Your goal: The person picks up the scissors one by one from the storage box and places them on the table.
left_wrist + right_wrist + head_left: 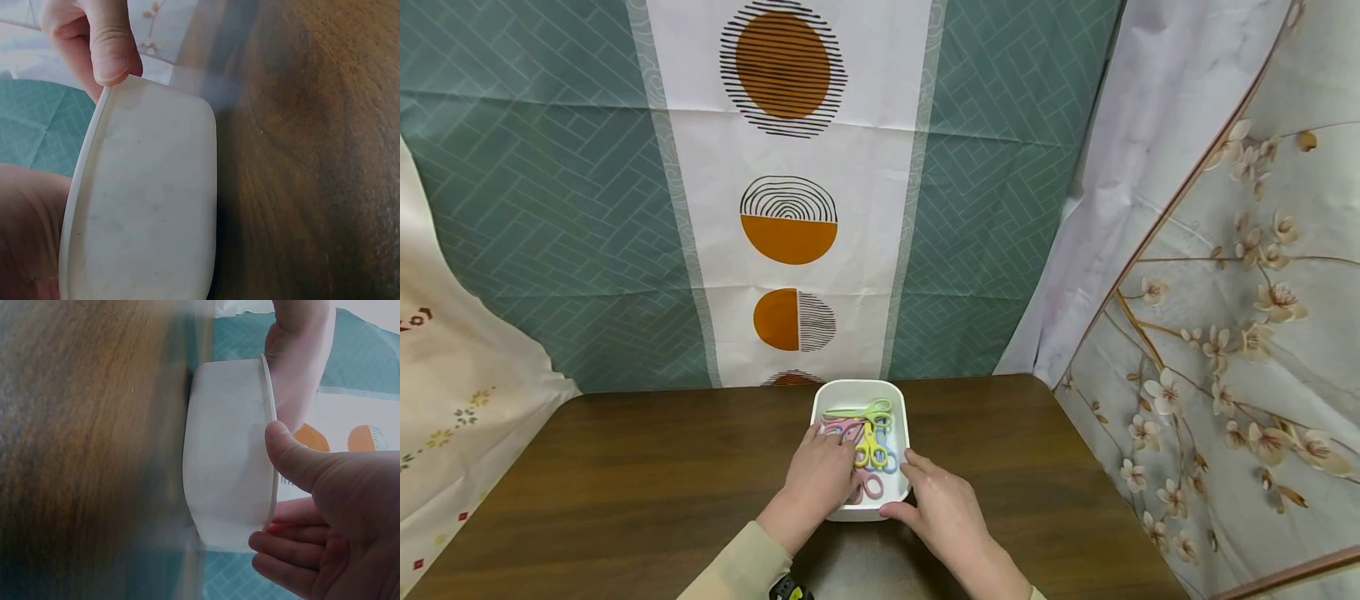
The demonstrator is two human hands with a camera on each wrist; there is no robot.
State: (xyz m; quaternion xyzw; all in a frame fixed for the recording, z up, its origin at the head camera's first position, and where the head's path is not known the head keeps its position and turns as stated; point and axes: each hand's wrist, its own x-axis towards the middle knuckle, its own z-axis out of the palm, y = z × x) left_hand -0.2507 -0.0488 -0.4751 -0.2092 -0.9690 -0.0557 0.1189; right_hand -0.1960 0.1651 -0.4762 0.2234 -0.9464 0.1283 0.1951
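A white plastic bin (859, 388) holds several small scissors. A pair with green handles (880, 407) lies toward the far end, and yellow-handled scissors (871, 450) are in the middle. Blue-handled scissors (891, 461) lie along the right wall. Pink-handled scissors (872, 485) show at the near end. My left hand (822, 473) reaches over the left rim onto the scissors, its fingertips partly hidden among pink ones. My right hand (942, 502) holds the bin's near right corner, the thumb (289, 447) on the rim and fingers (290, 550) along the side.
The bin stands on a dark brown wooden table (685, 467), close to its far edge. Behind hangs a green and white patterned cloth (865, 208). Floral cloths hang on the right (1247, 350) and left. A dark watch (790, 588) is on the left wrist.
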